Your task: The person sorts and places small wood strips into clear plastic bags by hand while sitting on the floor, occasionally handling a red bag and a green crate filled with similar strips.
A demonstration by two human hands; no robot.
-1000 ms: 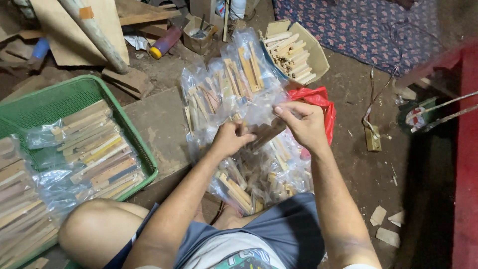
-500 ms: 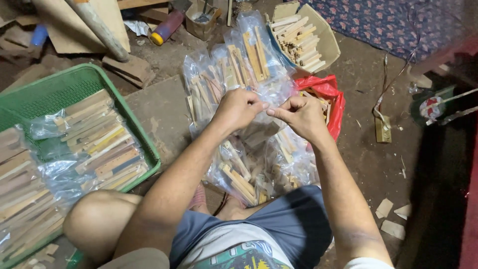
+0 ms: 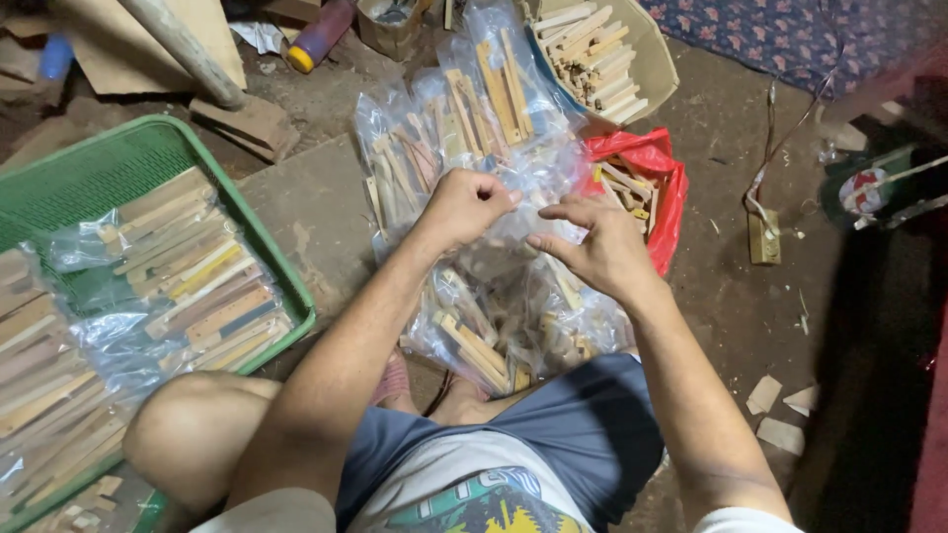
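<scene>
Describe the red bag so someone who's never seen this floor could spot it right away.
Start at the pile of clear plastic packets of wooden sticks on the floor ahead of the person. Just beyond the right hand lies the red plastic bag, open, with loose wooden pieces inside. It sits below the cardboard box of sticks, and it alone is bright red.

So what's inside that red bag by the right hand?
The red bag holds loose wooden sticks, a few poking out at its open mouth. How many lie deeper cannot be seen; the plastic and the right hand cover them.

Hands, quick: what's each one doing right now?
Left hand: closed, pinching the clear plastic bag.
Right hand: open, fingers spread, touching the same bag.
</scene>
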